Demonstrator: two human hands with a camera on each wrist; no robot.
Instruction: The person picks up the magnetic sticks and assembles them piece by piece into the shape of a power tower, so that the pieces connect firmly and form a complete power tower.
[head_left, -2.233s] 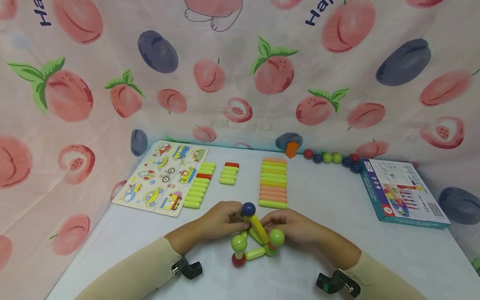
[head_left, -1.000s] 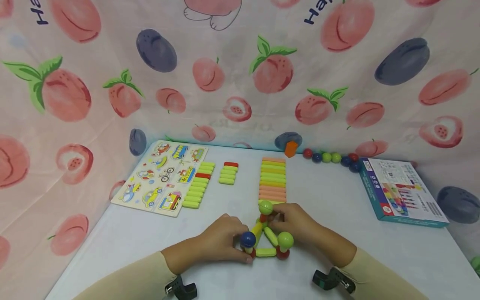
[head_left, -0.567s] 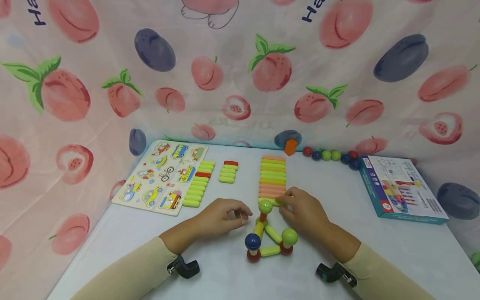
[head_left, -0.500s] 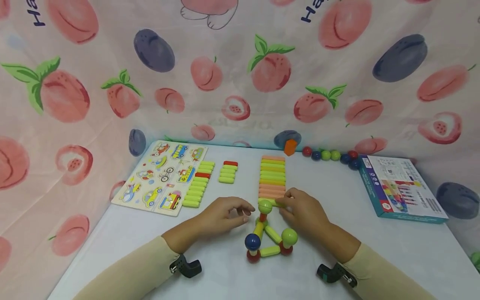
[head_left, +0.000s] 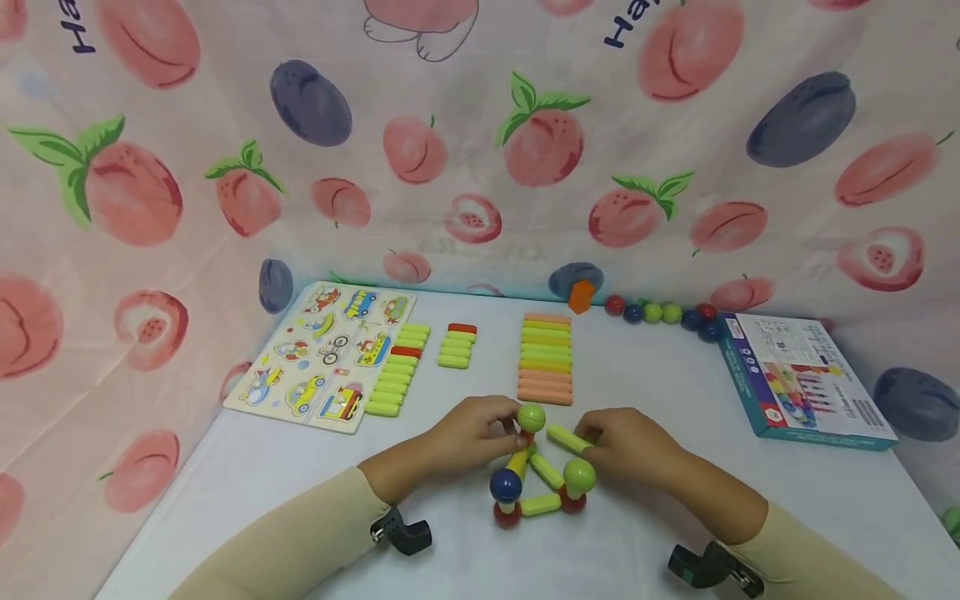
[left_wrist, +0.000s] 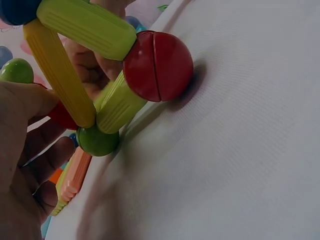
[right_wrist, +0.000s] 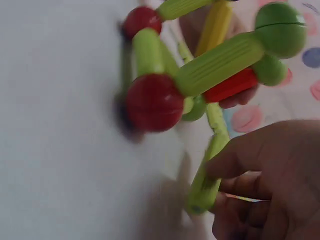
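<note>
Between right fingers (right_wrist: pixel 239 159): green stick (head_left: pixel 567 438), near ball-and-stick frame (head_left: pixel 546 472).

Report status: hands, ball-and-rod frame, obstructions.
Left hand pinches upright red rod. Right hand holds loose green rod. Frame standing on table. Nothing visibly blocking.

I see the right hand (right_wrist: pixel 275 175) pinching a green stick (right_wrist: pixel 206 177) near a frame of sticks and balls (right_wrist: pixel 220 65) on the white table (right_wrist: pixel 60 125), patterned cloth (right_wrist: pixel 300 102) beyond the table's edge.
</note>
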